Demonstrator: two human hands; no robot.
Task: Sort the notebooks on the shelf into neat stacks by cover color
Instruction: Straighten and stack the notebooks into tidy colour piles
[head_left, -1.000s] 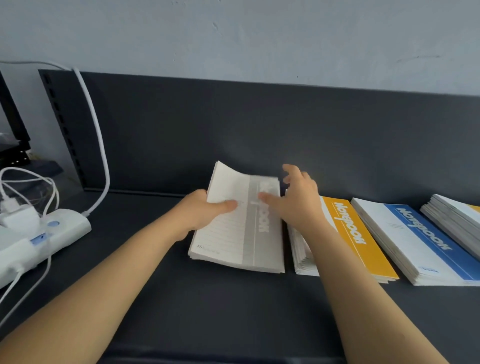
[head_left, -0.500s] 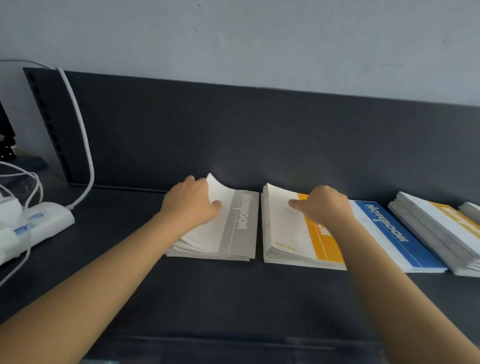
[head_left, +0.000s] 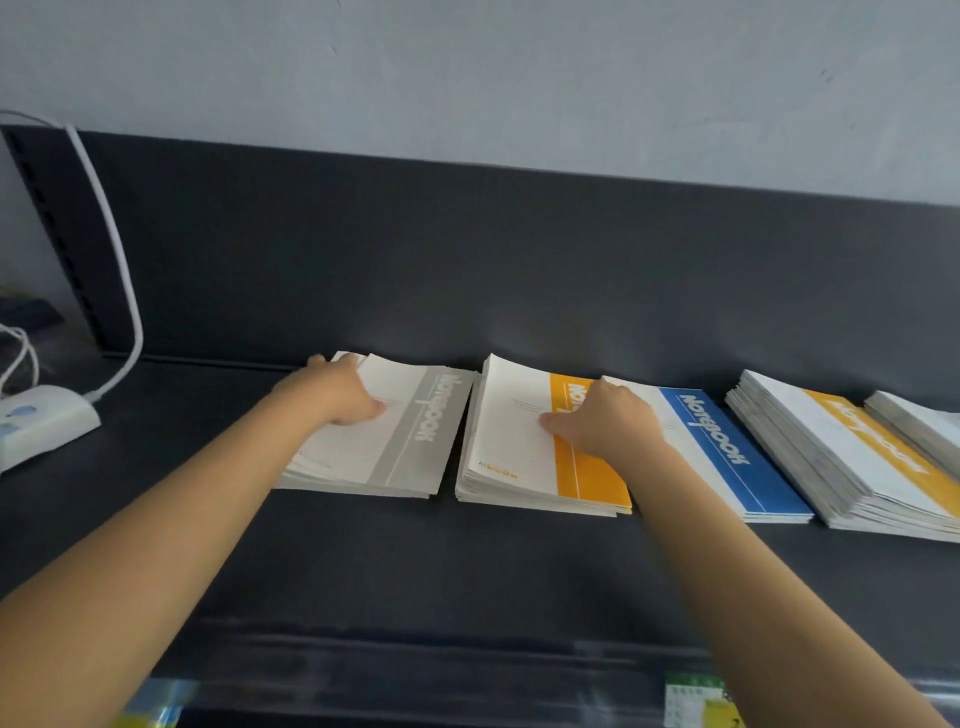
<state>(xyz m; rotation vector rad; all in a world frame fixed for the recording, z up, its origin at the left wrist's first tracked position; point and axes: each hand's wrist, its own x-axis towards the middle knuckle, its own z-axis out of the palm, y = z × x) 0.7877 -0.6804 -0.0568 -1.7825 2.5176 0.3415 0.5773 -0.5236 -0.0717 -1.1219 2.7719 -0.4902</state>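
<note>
Dark grey shelf (head_left: 467, 566), five piles of white-covered notebooks in a row along the dark back panel (head_left: 467, 260). Left to right: grey-striped notebook stack (head_left: 395, 457), orange-striped notebook stack (head_left: 514, 452), blue-striped notebook stack (head_left: 727, 457), second orange-striped stack (head_left: 852, 457), second grey stack (head_left: 924, 421). The last one is cut off by the frame edge.

My left hand (head_left: 343, 395) lies palm down on the far left corner of the grey-striped notebook stack. Fingers are stretched toward the back edge, thumb flat on the top cover. It is pinching nothing that I can see. The covers under it are fanned at the left edge, not squared.

My right hand (head_left: 608, 426) sits on the orange-striped notebook stack, over the orange band and the seam with the blue-striped notebook stack, which lies hard against it. Knuckles are up, fingers bent down, thumb pointing left on the white part of the cover. Whether the fingers grip an edge or just press — cannot tell, they are hidden under the hand.

The grey-striped and orange-striped stacks lie just beside each other with a narrow gap between. The second orange-striped stack lies apart from the blue one, its edges fanned. The second grey stack is right at its far side — touching or overlapping, cannot tell.

Far left: white power strip (head_left: 41, 421), with a white cable (head_left: 122, 260) running up the panel. Pale grey wall (head_left: 467, 78) above. Blurred labels (head_left: 696, 701) on the shelf's front edge.
</note>
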